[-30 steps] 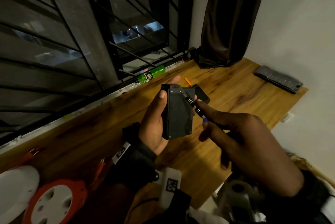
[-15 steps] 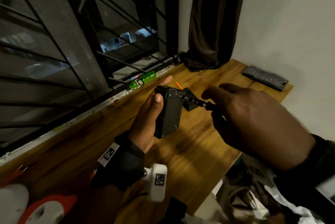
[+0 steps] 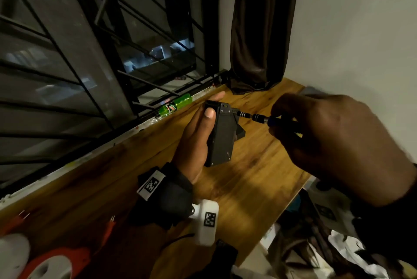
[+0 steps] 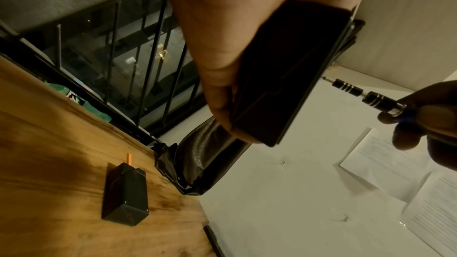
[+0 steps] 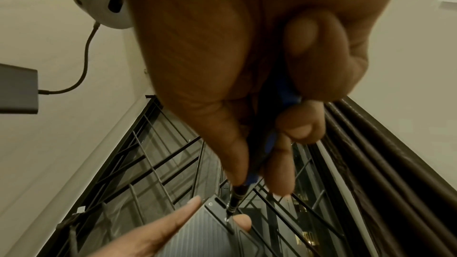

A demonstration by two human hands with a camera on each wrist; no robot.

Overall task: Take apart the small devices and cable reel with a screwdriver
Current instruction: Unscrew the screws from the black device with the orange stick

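Note:
My left hand (image 3: 198, 141) grips a small black box-shaped device (image 3: 222, 136) upright above the wooden table, thumb on its near side, fingers behind it. My right hand (image 3: 334, 143) pinches a screwdriver (image 3: 255, 117) with a blue handle and black ribbed shaft. Its tip (image 5: 228, 213) sits on a screw at the top corner of the device (image 5: 197, 232). The left wrist view shows the same device (image 4: 284, 77) and screwdriver (image 4: 366, 97). An orange and white cable reel (image 3: 52, 265) lies at the bottom left.
A second black device (image 4: 126, 198) lies on the table (image 3: 248, 188) beside an orange piece (image 4: 128, 158). A green bottle (image 3: 176, 106) lies along the window sill. Barred window at left, dark curtain (image 3: 259, 30) in the corner, white wall at right. Clutter lies beyond the table's right edge.
My right hand has drawn back and risen, so the screwdriver now lies nearly level against the device's top corner. My left hand has turned the device slightly. The view shifted.

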